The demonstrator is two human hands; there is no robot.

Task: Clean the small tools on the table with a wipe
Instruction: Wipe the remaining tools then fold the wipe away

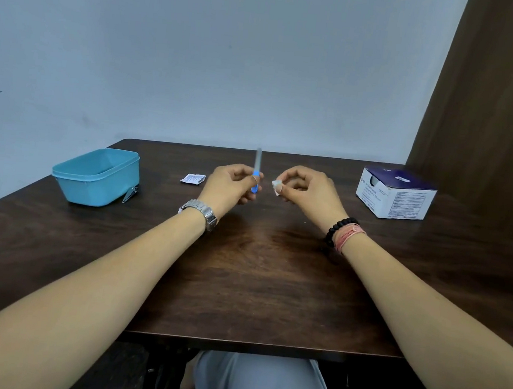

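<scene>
My left hand (231, 185) pinches a slim tool (256, 170) by its blue handle, and the grey metal part points up and away above the table's middle. A short gap to the right, my right hand (305, 192) pinches a small folded white wipe (276, 186) between thumb and forefinger. Wipe and tool are apart. A metal nail clipper (130, 194) lies on the table against the right side of the teal tub.
A teal plastic tub (97, 179) stands at the left of the dark wooden table (257, 272). A torn white wipe sachet (192, 178) lies behind my left hand. A blue-and-white box (394, 193) sits at the right rear, beside a brown curtain (492, 107).
</scene>
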